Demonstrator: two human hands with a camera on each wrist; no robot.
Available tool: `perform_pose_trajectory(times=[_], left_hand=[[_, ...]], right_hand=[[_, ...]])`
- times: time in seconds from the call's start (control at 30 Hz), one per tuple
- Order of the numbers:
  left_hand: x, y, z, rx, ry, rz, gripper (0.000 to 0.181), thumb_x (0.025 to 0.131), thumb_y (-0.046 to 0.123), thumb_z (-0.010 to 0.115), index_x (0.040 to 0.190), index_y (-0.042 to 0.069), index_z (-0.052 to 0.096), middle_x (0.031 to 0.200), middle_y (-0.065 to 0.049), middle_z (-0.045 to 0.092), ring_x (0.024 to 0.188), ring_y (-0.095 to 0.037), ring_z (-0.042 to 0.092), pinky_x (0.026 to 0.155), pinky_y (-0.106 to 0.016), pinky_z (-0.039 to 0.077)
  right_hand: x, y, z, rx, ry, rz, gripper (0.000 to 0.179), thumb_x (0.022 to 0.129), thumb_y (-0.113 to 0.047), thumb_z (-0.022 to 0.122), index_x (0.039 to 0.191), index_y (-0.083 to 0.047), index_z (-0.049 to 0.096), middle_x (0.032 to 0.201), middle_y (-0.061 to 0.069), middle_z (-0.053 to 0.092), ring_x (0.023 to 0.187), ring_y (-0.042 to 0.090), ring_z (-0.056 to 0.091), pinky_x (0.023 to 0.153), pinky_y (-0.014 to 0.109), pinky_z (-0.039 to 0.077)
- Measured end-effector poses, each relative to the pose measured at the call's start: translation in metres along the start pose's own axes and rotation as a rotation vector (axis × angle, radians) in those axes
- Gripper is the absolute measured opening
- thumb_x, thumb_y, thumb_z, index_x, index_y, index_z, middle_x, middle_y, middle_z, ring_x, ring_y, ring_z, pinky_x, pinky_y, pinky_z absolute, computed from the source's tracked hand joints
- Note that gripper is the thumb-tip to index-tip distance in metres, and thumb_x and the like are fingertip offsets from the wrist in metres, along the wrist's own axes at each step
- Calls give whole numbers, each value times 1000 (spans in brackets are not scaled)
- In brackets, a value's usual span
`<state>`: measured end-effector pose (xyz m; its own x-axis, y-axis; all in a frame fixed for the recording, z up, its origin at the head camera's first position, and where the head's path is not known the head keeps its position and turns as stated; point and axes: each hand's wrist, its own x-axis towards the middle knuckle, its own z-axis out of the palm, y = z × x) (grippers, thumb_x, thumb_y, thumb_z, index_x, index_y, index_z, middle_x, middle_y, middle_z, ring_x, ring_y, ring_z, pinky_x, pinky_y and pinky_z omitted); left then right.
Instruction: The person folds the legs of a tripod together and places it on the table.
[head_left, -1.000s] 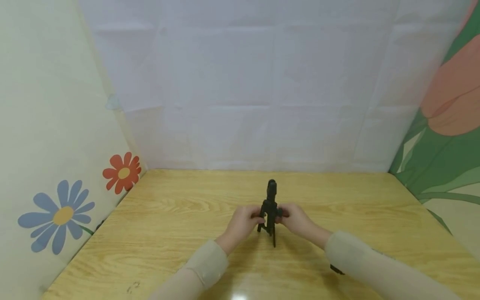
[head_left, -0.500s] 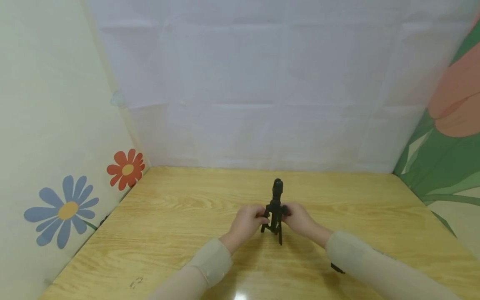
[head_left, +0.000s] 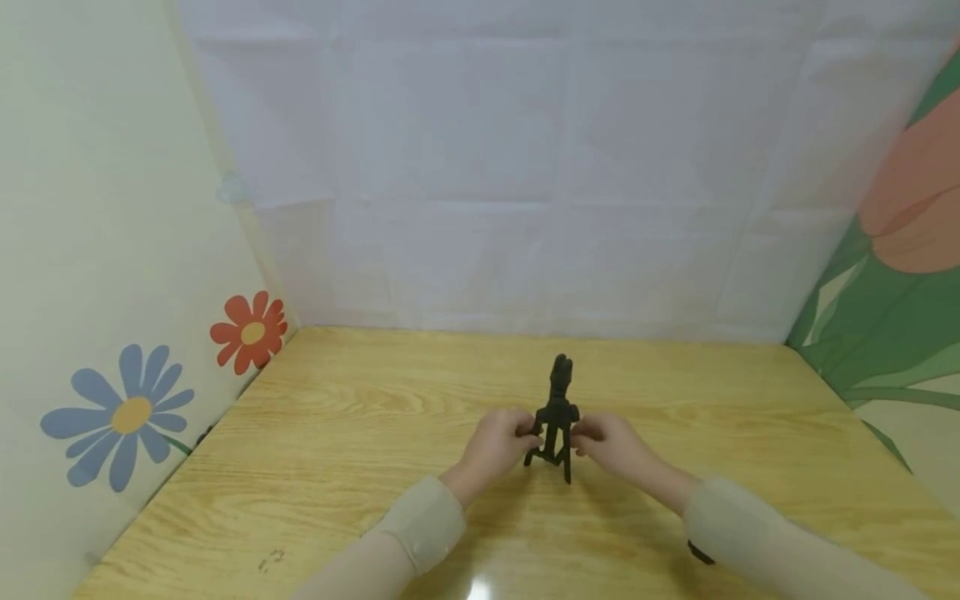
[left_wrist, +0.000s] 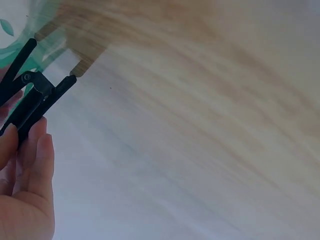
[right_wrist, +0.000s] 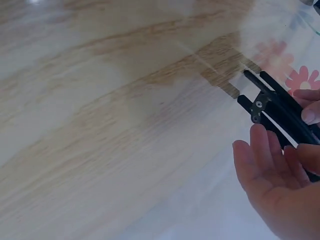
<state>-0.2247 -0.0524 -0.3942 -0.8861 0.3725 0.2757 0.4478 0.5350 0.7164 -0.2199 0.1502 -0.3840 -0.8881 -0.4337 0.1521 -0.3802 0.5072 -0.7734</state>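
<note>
A small black tripod (head_left: 557, 412) stands upright near the middle of the wooden table, its legs spread and a clamp-like head on top. My left hand (head_left: 495, 442) pinches its left leg between thumb and fingers, also seen in the left wrist view, where the tripod legs (left_wrist: 37, 102) stick out beyond the fingertips. Beside the right leg is my right hand (head_left: 617, 450), fingertips at or close to the leg. In the right wrist view its fingers (right_wrist: 260, 152) are extended and loose near the tripod's hinged legs (right_wrist: 272, 110); whether they touch is unclear.
The wooden table (head_left: 375, 392) runs back to a white sheet-covered wall (head_left: 450, 167). Painted flowers (head_left: 131, 414) decorate the left wall, and a large painted tulip (head_left: 915, 200) the right. A small dark item (head_left: 701, 552) shows under the right sleeve.
My right hand has shifted right, off the tripod's side knob, and its fingers have loosened. The tripod has turned slightly, so its legs show wider apart. My left hand keeps its hold.
</note>
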Motion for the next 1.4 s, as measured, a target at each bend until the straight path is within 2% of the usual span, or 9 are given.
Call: perform_pose_trajectory(times=[0.1, 0.3, 0.6, 0.87, 1.07, 1.2, 1.4], left_hand=[[-1, 3, 0, 11, 4, -1, 12, 85, 0, 73, 74, 3, 68, 69, -2, 65, 55, -4, 46, 49, -19, 42], [-3, 9, 5, 13, 28, -24, 8, 84, -3, 72, 76, -1, 70, 69, -5, 67, 53, -4, 49, 47, -19, 44], [-7, 12, 10, 40, 72, -6, 7, 82, -5, 73, 76, -3, 70, 68, -7, 68, 51, -3, 49, 45, -17, 44], [-6, 11, 3, -5, 12, 6, 8, 83, -7, 72, 76, -3, 69, 71, -9, 68, 53, -4, 51, 49, -18, 47], [-3, 12, 2, -13, -24, -15, 7, 82, -7, 72, 77, -3, 70, 72, -9, 69, 59, -7, 56, 52, -19, 50], [-1, 14, 4, 4, -9, -21, 6, 81, -7, 73, 78, -2, 72, 73, -9, 70, 60, -6, 58, 53, -19, 50], [-1, 15, 6, 2, 12, -50, 6, 81, -6, 74, 76, -2, 72, 71, -8, 70, 55, -5, 53, 49, -19, 47]], right_hand=[[-6, -3, -2, -79, -15, -25, 8, 88, 3, 63, 90, 8, 68, 85, 15, 70, 75, 23, 66, 67, 34, 56], [-13, -6, 0, -203, -25, -51, 5, 85, 4, 65, 84, 3, 70, 80, 8, 69, 70, 16, 63, 63, 29, 54], [-12, -5, 2, -238, -11, -45, 7, 85, 6, 63, 80, 2, 67, 74, 6, 66, 60, 8, 52, 53, 23, 47], [-8, -4, 5, -305, 5, -131, 11, 84, 6, 63, 77, -2, 64, 70, 0, 63, 57, 3, 46, 51, 22, 43], [-5, -1, 7, -328, 28, -162, 11, 85, 8, 63, 80, -1, 67, 73, 4, 66, 60, 5, 52, 54, 22, 46], [-4, 0, 10, -284, 48, -126, 10, 87, 9, 61, 85, 3, 68, 73, 7, 67, 59, 8, 55, 53, 22, 46], [-6, -5, 19, -187, 116, 4, 11, 87, 12, 58, 86, 6, 68, 75, 9, 67, 60, 12, 56, 53, 24, 48]])
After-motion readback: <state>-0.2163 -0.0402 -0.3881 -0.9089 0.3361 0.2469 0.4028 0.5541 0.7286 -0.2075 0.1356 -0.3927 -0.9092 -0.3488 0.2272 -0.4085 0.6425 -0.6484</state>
